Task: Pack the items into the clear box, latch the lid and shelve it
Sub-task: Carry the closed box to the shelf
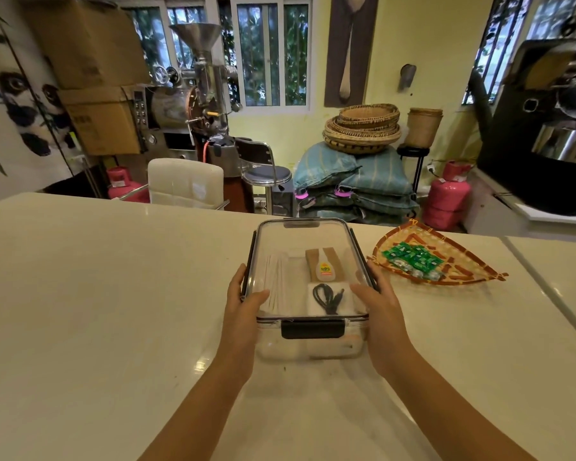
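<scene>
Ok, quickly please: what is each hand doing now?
Left hand: gripping the clear box at its left side.
Right hand: gripping its right side.

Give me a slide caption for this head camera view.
Both hands, left and right, grip the lidded clear box on the white counter.

One box (308, 341) with one lid (305, 241), two hands (243, 311), one cable (326, 297), one sachet (326, 269), one tray (479, 277) of several green packets (413, 259).
</scene>
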